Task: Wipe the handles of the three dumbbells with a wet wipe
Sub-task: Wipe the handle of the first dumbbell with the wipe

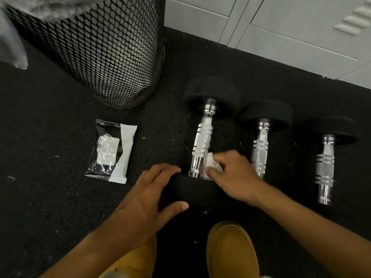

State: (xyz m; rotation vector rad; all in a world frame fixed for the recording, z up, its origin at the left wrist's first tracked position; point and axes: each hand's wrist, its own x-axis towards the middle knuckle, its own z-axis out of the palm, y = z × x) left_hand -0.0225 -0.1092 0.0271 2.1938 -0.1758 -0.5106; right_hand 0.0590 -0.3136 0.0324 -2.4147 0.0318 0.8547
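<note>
Three dumbbells with black heads and chrome handles lie side by side on the black floor: the left dumbbell [202, 137], the middle dumbbell [261, 145] and the right dumbbell [326, 165]. My right hand [232, 175] holds a white wet wipe [210, 165] against the near end of the left dumbbell's handle. My left hand [148, 199] rests with spread fingers on that dumbbell's near head [192, 189]. A black and white wipe pack [112, 151] lies on the floor to the left.
A black mesh waste bin [104, 51] with a plastic liner stands at the back left. White lockers [281, 27] line the back right. Two tan shoes [230, 251] show at the bottom edge.
</note>
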